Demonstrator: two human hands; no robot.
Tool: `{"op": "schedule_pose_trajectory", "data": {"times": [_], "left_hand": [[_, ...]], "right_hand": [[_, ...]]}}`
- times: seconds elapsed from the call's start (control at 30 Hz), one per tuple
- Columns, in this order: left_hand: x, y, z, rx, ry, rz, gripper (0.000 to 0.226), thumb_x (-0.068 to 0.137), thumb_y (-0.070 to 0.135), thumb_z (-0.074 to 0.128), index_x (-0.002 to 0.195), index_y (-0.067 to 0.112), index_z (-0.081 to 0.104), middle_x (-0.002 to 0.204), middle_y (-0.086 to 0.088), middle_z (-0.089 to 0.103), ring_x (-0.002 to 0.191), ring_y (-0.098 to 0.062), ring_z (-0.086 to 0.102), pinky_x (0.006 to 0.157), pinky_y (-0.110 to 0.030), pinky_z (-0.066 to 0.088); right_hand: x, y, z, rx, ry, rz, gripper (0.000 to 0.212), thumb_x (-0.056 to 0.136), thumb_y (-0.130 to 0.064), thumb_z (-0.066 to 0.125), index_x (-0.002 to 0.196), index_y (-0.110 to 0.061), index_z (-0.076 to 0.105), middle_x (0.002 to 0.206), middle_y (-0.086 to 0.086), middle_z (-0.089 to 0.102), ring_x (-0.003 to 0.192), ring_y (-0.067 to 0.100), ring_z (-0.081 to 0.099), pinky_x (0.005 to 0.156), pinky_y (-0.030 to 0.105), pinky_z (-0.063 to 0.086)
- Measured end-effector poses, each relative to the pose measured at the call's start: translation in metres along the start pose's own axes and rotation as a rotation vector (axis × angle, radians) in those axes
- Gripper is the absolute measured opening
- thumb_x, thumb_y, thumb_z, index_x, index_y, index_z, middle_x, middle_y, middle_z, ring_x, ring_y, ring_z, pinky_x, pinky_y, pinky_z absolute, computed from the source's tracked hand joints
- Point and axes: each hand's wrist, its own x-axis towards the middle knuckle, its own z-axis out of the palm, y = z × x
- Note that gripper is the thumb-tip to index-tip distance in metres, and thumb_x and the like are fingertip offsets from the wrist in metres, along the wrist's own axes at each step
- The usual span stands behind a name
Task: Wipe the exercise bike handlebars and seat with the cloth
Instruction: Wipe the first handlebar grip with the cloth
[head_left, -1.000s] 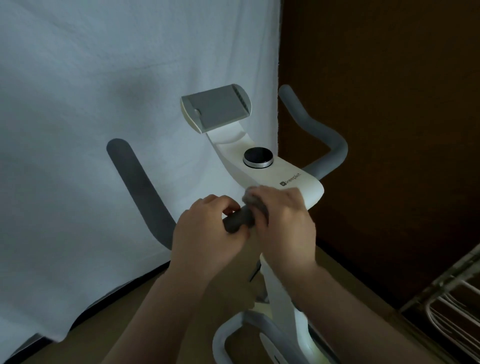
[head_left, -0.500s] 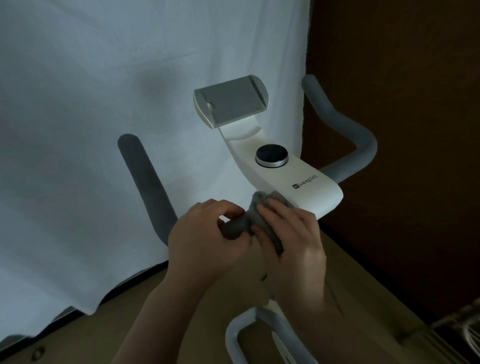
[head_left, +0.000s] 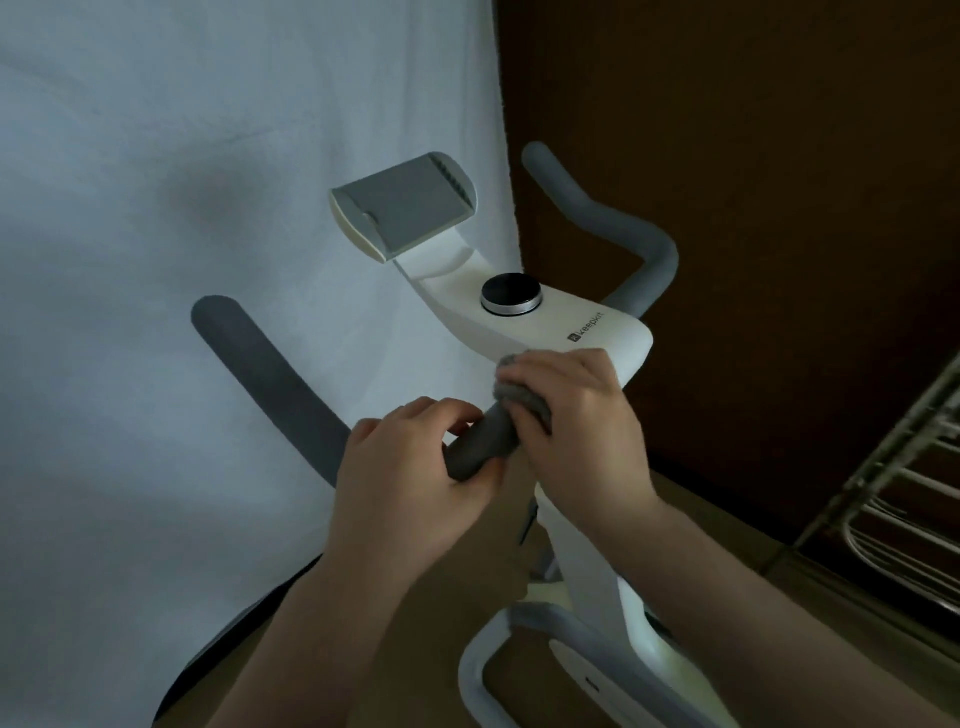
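At the near end of the white console (head_left: 545, 322), just below the logo, I see my right hand (head_left: 576, 415) clenched around the grey cloth (head_left: 524, 397), pressing it on the handlebar (head_left: 480, 441) where it meets the console. My left hand (head_left: 410, 467) grips that same bar beside it, steadying it. I judge the handlebar wipe is in hand, the seat not in view. Next I need to slide the cloth outward along the curved grip (head_left: 270, 384).
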Motion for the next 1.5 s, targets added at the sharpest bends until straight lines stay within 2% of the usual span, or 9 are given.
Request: {"op": "schedule_pose_trajectory", "data": {"times": [0.3,0.47,0.63,0.8,0.97,1.17,1.27,1.37,1.5], "left_hand": [[-0.002,-0.005,0.006,-0.017,0.06,0.037,0.035,0.078,0.052,0.062,0.101,0.026,0.068,0.086,0.013,0.067,0.069,0.0,0.052,0.078,-0.027,0.038],[0.006,-0.008,-0.003,-0.09,-0.148,-0.031,0.023,0.083,0.046,0.063,0.105,0.036,0.063,0.094,0.022,0.062,0.079,0.002,0.057,0.064,-0.017,0.045],[0.005,-0.011,-0.009,-0.097,-0.189,0.019,0.022,0.087,0.04,0.062,0.108,0.033,0.064,0.093,0.026,0.062,0.083,0.006,0.058,0.076,-0.021,0.049],[0.0,-0.015,-0.006,-0.104,-0.177,0.038,0.028,0.086,0.042,0.062,0.113,0.035,0.061,0.1,0.022,0.063,0.083,0.005,0.057,0.061,-0.01,0.039],[-0.001,-0.015,-0.005,-0.095,-0.143,0.025,0.026,0.085,0.041,0.061,0.111,0.037,0.061,0.1,0.022,0.063,0.085,-0.001,0.059,0.064,-0.02,0.047],[0.002,-0.013,-0.004,-0.064,-0.139,0.023,0.024,0.086,0.043,0.06,0.109,0.037,0.06,0.098,0.022,0.062,0.084,-0.001,0.058,0.06,-0.016,0.041],[0.004,-0.012,-0.004,-0.09,-0.157,-0.003,0.021,0.087,0.047,0.059,0.105,0.037,0.06,0.096,0.022,0.063,0.084,0.0,0.058,0.061,-0.018,0.044],[0.004,-0.01,-0.006,-0.095,-0.151,0.004,0.022,0.086,0.052,0.061,0.102,0.036,0.06,0.092,0.022,0.064,0.08,0.0,0.059,0.059,-0.017,0.043],[0.004,-0.005,-0.008,-0.094,-0.135,-0.029,0.017,0.088,0.048,0.058,0.099,0.036,0.061,0.086,0.02,0.064,0.072,0.0,0.058,0.058,-0.016,0.042]], "right_hand": [[0.013,-0.021,-0.011,-0.072,-0.271,0.038,0.016,0.091,-0.023,0.06,0.102,-0.026,0.071,0.103,-0.005,0.064,0.098,0.011,0.053,0.083,0.027,0.046],[-0.035,-0.033,0.017,0.254,0.301,0.405,0.029,0.089,-0.014,0.064,0.115,-0.026,0.067,0.118,-0.013,0.063,0.113,0.006,0.052,0.095,0.029,0.048],[-0.042,-0.052,0.032,0.73,0.535,0.75,0.032,0.089,-0.014,0.064,0.11,-0.038,0.063,0.111,-0.016,0.064,0.106,-0.001,0.059,0.087,0.018,0.052],[-0.044,-0.062,0.035,0.83,0.539,0.892,0.028,0.091,-0.019,0.064,0.116,-0.032,0.064,0.104,-0.015,0.066,0.094,-0.005,0.062,0.078,0.014,0.054],[-0.032,-0.052,0.029,0.855,0.608,1.018,0.02,0.092,-0.024,0.063,0.106,-0.038,0.061,0.096,-0.017,0.064,0.093,0.002,0.061,0.088,0.032,0.055],[-0.028,-0.046,0.027,0.688,0.533,0.876,0.021,0.09,-0.021,0.064,0.108,-0.032,0.066,0.106,-0.012,0.062,0.1,0.005,0.06,0.087,0.028,0.054],[-0.03,-0.041,0.022,0.323,0.424,0.541,0.023,0.089,-0.014,0.064,0.109,-0.025,0.069,0.111,-0.014,0.057,0.11,0.007,0.051,0.09,0.019,0.045],[-0.014,-0.023,0.001,0.019,0.04,0.187,0.022,0.089,-0.011,0.061,0.106,-0.021,0.071,0.112,-0.005,0.063,0.112,0.012,0.049,0.085,0.016,0.039],[0.009,-0.018,-0.009,-0.267,-0.26,0.077,0.019,0.087,-0.008,0.061,0.1,-0.018,0.07,0.109,0.001,0.064,0.11,0.023,0.05,0.092,0.039,0.045]]}}
